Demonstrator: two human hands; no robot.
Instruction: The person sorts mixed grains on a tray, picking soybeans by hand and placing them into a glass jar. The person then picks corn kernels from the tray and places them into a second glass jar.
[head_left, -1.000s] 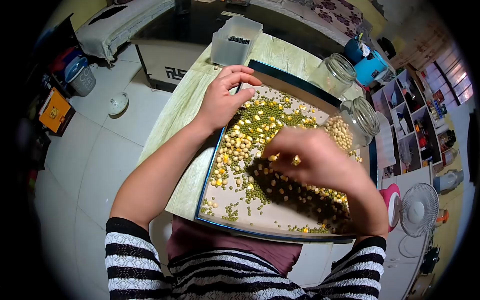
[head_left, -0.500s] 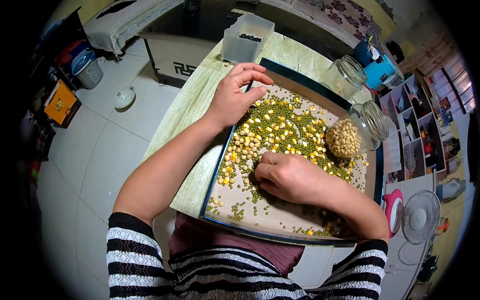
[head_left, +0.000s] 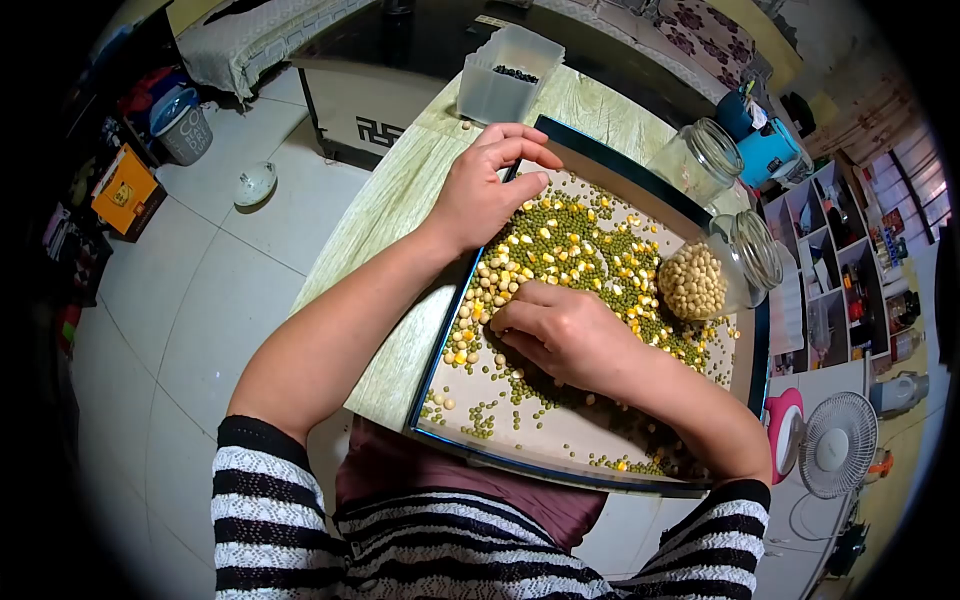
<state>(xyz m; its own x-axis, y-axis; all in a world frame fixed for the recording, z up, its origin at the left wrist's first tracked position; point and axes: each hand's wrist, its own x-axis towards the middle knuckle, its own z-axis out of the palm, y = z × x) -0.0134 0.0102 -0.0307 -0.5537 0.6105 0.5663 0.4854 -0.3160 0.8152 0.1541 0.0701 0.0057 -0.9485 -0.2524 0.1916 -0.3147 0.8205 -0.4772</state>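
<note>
A shallow box (head_left: 431, 379) with dark blue edges holds green beans (head_left: 620, 270), yellow and white corn kernels (head_left: 555, 240) and round beige beans (head_left: 492, 285). Over its left edge rests my left hand (head_left: 490, 190), fingers apart and curved, holding nothing. My right hand (head_left: 565, 330) is down among the beans at the middle left, fingertips pinched beside the beige ones; what they hold, if anything, is hidden. A glass jar (head_left: 705, 275) of beige beans lies on its side in the box, at the right.
Behind the box's far edge stands an open glass jar (head_left: 697, 160). A translucent container (head_left: 505, 85) with black beans sits at the table's (head_left: 385, 230) far side. To the right are a white fan (head_left: 838, 445) and shelves (head_left: 835, 260).
My right hand has come down from above the box and moved left to the beige beans, its fingers now together. My left hand stays at the box's edge. The whole view has shifted slightly.
</note>
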